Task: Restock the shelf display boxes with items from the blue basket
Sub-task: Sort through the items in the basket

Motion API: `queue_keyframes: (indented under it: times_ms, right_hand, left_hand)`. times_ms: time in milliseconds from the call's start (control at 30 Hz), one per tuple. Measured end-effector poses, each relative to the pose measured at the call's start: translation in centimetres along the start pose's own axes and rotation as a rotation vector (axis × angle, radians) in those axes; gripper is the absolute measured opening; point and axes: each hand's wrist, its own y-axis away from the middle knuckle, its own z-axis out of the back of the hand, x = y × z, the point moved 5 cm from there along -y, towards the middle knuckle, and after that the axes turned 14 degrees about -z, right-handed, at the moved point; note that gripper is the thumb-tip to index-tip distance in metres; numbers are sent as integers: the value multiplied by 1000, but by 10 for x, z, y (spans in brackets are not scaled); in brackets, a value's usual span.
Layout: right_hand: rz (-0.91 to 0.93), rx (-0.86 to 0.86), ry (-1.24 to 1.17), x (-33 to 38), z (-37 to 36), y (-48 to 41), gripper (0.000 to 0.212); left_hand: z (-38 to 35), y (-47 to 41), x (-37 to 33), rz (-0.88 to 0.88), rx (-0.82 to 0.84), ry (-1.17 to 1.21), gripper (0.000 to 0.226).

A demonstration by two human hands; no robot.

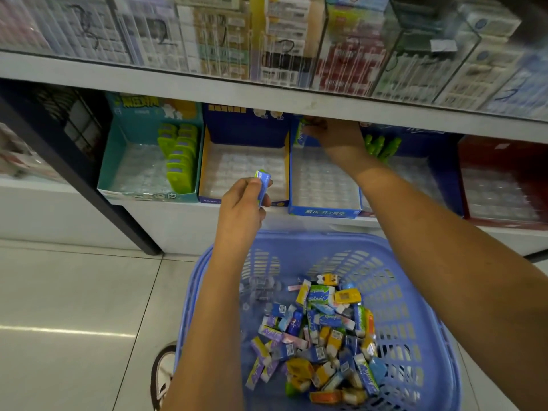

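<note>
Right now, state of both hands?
Left hand: grips a small blue packet.
Right hand: pinches a green-and-white packet in the blue display box.

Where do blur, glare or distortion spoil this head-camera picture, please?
Head view: the clear-fronted upper-shelf boxes are motion-blurred; the white shelf edge bows from wide-angle distortion; a glare streak crosses the pale floor tile; the right hand is smeared in shelf shadow; the blue plastic basket looks sharper.
</note>
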Motion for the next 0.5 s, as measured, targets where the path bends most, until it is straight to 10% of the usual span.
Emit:
queue_keyframes:
  times_ms: [500]
  right_hand:
    - [105,72,130,-9,-12,-2,22]
  left_hand:
    - [-13,11,-4,41,37,53,25]
